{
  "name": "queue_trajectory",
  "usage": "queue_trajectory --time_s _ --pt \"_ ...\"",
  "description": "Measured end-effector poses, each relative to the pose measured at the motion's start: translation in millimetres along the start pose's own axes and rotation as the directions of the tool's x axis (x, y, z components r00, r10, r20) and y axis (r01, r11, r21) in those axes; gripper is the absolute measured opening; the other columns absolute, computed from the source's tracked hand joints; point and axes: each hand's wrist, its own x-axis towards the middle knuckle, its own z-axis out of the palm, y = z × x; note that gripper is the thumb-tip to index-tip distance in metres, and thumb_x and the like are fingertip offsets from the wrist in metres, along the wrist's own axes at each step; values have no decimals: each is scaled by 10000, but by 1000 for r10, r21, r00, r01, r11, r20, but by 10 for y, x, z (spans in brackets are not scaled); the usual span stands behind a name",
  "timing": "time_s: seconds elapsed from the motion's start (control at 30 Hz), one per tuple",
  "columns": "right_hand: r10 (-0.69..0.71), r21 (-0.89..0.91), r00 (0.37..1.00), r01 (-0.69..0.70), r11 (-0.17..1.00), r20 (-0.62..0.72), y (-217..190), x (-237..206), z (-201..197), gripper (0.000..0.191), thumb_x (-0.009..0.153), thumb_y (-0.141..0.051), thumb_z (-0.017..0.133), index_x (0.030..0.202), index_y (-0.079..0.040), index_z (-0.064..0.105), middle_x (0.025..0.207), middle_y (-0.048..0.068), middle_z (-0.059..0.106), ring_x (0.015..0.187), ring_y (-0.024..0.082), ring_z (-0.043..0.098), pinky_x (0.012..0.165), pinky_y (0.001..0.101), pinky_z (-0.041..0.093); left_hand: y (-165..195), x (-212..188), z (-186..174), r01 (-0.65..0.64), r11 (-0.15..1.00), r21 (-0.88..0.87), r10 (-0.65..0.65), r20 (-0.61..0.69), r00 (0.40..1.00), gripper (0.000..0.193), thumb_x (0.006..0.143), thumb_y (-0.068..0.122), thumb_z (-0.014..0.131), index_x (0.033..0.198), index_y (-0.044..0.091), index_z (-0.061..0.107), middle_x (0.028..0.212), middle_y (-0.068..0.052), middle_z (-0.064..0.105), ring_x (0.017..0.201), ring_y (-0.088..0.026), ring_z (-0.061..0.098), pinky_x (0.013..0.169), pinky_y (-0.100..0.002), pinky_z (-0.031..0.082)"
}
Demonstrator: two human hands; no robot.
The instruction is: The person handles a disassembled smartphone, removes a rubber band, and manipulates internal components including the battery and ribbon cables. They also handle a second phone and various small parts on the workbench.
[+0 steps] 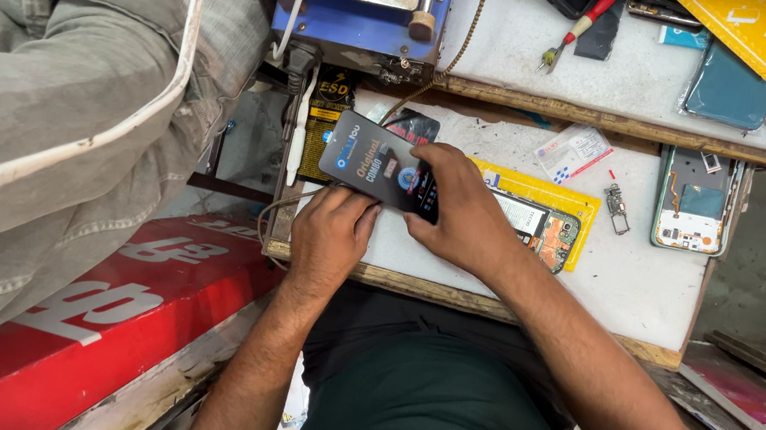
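A dark flat phone screen part [373, 158] with a printed protective film lies tilted at the near left of the white worktop [632, 277]. My left hand [330, 229] grips its near edge from below. My right hand [464, 212] lies over its right end, fingers curled on it. Under my right hand, an opened phone [542, 231] with its insides showing rests on a yellow mat [548, 191].
A second opened phone body [694, 201] lies at the right, with a small metal part [618, 208] and a clear bag [571, 153] nearby. A blue machine [364, 0], a screwdriver [578, 27] and phones sit on the far shelf. Another person in grey [47, 94] stands at left.
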Motion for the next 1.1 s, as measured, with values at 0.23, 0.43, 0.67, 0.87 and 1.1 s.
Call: queue_trajectory --time_s 0.23,0.43,0.67,0.87,1.1 --pt "-49 295 996 70 953 -77 413 -259 72 894 799 -49 853 1458 -74 249 1453 215 421 1394 326 493 1165 424 439 -16 91 28 -43 998 -40 45 69 997 195 870 146 799 1043 62 771 995 -59 719 905 -260 655 786 -392 553" --pt "-117 372 987 149 916 -106 568 -300 151 889 822 5 816 1464 -134 217 1497 213 356 1456 321 448 1254 455 403 149 255 168 -215 970 -117 227 98 969 213 807 177 838 951 52 741 996 -90 699 970 -292 632 844 -455 514" --pt "-153 349 982 183 919 -113 553 -331 130 891 809 5 820 1458 -173 236 1468 225 391 1411 338 481 1192 454 461 143 432 259 -144 973 -183 196 307 931 275 786 192 863 989 57 735 911 -106 659 954 -299 615 829 -451 521" --pt "-169 308 980 194 931 -106 531 -319 113 889 801 -9 826 1445 -172 236 1461 243 406 1402 360 486 1172 452 464 100 480 248 -229 950 -214 283 273 920 361 795 236 868 1073 64 715 984 -124 673 1000 -301 616 851 -453 518" --pt "-175 302 980 197 933 -99 518 -317 102 894 795 -5 823 1440 -187 233 1460 242 412 1402 358 487 1180 460 458 101 490 331 -237 936 -258 310 293 905 366 730 248 871 1014 80 712 936 -102 697 926 -284 694 794 -432 574"
